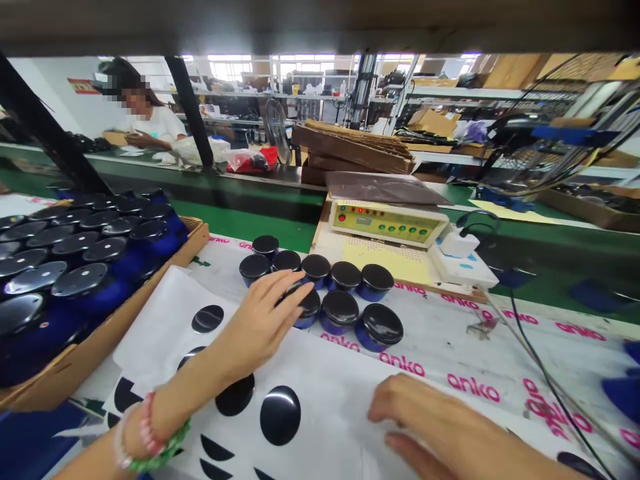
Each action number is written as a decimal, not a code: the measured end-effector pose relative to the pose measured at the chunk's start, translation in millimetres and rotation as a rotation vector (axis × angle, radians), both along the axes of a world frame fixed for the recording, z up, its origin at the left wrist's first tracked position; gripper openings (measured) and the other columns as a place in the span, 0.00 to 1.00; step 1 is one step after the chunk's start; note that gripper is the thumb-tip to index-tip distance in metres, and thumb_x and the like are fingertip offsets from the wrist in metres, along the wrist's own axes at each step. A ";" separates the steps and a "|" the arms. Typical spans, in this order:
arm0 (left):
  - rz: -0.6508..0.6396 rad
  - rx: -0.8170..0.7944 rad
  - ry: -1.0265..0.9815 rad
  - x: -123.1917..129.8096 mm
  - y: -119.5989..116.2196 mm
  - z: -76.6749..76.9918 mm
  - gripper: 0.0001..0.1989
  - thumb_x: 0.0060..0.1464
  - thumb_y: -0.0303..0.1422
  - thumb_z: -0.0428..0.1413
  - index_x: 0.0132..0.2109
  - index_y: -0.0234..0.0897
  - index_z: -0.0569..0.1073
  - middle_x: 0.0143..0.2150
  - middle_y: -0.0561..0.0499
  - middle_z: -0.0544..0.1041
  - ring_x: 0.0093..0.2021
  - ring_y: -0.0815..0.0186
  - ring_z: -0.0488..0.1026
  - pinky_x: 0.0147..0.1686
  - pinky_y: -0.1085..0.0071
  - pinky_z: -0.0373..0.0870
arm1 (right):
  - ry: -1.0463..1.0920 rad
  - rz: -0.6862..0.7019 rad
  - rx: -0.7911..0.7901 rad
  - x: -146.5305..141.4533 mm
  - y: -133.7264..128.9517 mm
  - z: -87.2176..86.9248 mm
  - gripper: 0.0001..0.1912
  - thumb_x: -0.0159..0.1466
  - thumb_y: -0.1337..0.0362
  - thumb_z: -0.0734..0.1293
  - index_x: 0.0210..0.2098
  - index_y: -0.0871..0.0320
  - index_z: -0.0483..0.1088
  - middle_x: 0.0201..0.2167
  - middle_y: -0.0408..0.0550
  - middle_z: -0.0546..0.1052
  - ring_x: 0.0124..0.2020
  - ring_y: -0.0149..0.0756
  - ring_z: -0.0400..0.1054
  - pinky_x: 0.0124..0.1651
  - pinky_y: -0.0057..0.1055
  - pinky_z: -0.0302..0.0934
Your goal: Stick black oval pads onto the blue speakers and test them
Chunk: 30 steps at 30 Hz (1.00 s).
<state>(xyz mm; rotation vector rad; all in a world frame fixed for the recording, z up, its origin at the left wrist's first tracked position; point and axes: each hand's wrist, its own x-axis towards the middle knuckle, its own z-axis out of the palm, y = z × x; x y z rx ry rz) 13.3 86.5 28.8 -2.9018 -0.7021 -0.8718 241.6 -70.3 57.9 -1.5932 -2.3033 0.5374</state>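
My left hand (265, 317) reaches over a short blue cylinder with a glossy black top (309, 301), its fingers stretched out and slightly apart. Whether the fingertips touch that piece, I cannot tell. Several similar cylinders (379, 325) stand upright in rows around it. Below both hands lies a white sheet (333, 407) bearing round black stickers (280, 415). My right hand (425, 420) hovers above the sheet's right part, fingers loosely bent, with a gap between thumb and fingers and nothing visible in them.
At the left, a cardboard box (197, 237) holds many blue pieces with black tops. A control unit with lit buttons (390, 223) stands behind the rows, beside a white plug adapter (463, 257). A cable (537, 360) crosses the right side. Another person (150, 120) sits beyond.
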 end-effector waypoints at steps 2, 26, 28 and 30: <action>0.068 -0.190 -0.022 -15.2 -8.9 7.4 0.16 0.64 0.27 0.43 0.57 0.40 0.64 0.50 0.46 0.72 0.51 0.62 0.68 0.49 0.65 0.67 | -0.005 0.238 -0.096 -26.0 13.2 -5.3 0.12 0.62 0.72 0.63 0.44 0.54 0.69 0.40 0.45 0.75 0.42 0.34 0.69 0.46 0.25 0.65; 0.198 -0.367 -0.178 13.8 37.6 11.2 0.20 0.55 0.31 0.55 0.54 0.42 0.61 0.51 0.46 0.70 0.55 0.56 0.63 0.53 0.57 0.60 | 0.491 -0.281 -0.029 15.6 182.5 29.5 0.13 0.58 0.53 0.65 0.25 0.56 0.68 0.25 0.42 0.72 0.28 0.33 0.63 0.32 0.29 0.55; 0.147 -0.453 -0.113 35.1 61.1 15.1 0.35 0.48 0.33 0.61 0.60 0.41 0.55 0.57 0.44 0.67 0.60 0.52 0.58 0.58 0.53 0.54 | 0.520 -0.334 -0.049 22.9 208.9 14.7 0.15 0.55 0.52 0.66 0.23 0.57 0.67 0.24 0.44 0.71 0.28 0.35 0.63 0.34 0.31 0.55; 0.099 -0.517 -0.071 49.6 77.2 11.9 0.46 0.43 0.36 0.65 0.64 0.42 0.49 0.56 0.45 0.69 0.60 0.51 0.60 0.59 0.51 0.52 | 0.531 -0.338 -0.089 22.9 222.1 -0.9 0.15 0.52 0.52 0.65 0.22 0.58 0.66 0.22 0.44 0.71 0.27 0.36 0.63 0.33 0.32 0.55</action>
